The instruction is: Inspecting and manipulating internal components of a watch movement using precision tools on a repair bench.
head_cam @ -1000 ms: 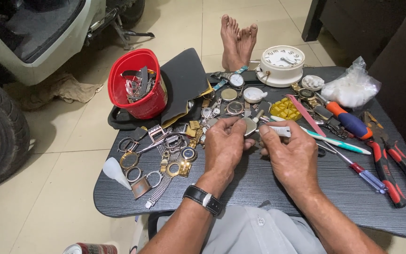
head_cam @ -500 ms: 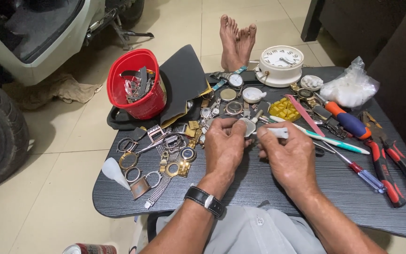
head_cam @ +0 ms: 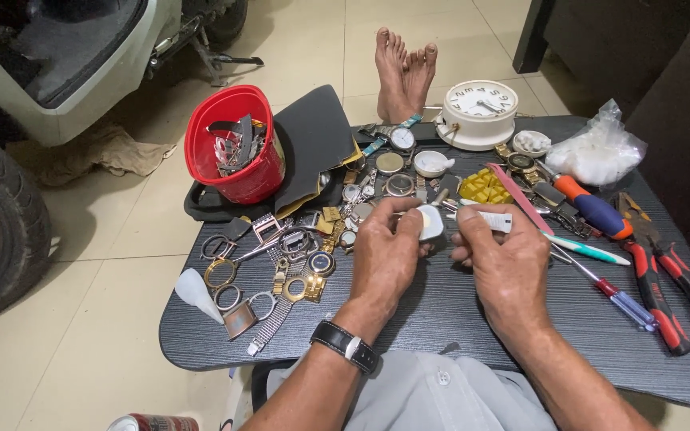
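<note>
On the dark wood-grain table (head_cam: 457, 319), far left: white cone-shaped cap (head_cam: 195, 292), then a loose spread of watch cases and bands (head_cam: 281, 263). Behind them, a red bucket (head_cam: 233, 144) of parts, leaning against a black pouch (head_cam: 313, 144).

Centre: left hand (head_cam: 385, 255), black wristwatch (head_cam: 345, 347) on its wrist, fingers curled and pressed together around a small pale watch part (head_cam: 430, 222). The part sits at the fingertips, thumb side, raised just above the table; most of it is hidden by the fingers.

Just right: right hand (head_cam: 505, 259), fingers closed in a pinch on a thin white tool (head_cam: 493, 219). Tool's tip points left, at or touching the part; contact cannot be confirmed.

Behind the hands: white clock (head_cam: 479, 112), yellow block (head_cam: 485, 185). Right edge: teal pen (head_cam: 592, 250), screwdriver (head_cam: 620, 299), orange-and-blue handled tool (head_cam: 592, 206), red pliers (head_cam: 672, 295), clear bag of white material (head_cam: 596, 152).
</note>
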